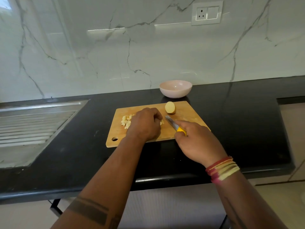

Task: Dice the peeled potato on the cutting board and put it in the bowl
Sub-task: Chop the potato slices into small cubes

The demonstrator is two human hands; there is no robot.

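My left hand [145, 123] is curled down over a piece of potato on the cutting board [184, 113], fingers tucked, with only a pale sliver of that piece showing at my fingertips, so I cannot tell how much is left under it. My right hand [196, 141] is wrapped around the yellow handle of the knife [173, 124], index finger laid along the top, the blade angled toward the hidden piece and lying low near the wood just beside my left knuckles. To the left of my left hand sits the pile of diced potato [126, 121], already cut small. The uncut half potato [170, 107] stands at the far edge of the board, cut face turned toward me, and the pink bowl [175, 88] waits just beyond it on the black tabletop [247, 121], apparently with nothing in it yet. I judge I am about midway: one portion is nearly diced, the other half is untouched, nothing transferred. To do this cut well I want my fingertips curled back so the knuckles guide the flat of the blade, and I want the piece resting on a flat face so it cannot roll. The blade is short, so I should cut down cleanly rather than saw, and keep the cubes even with those in the pile. The risk is the last small nub: it gives little to hold, and my fingers sit very close to the edge.
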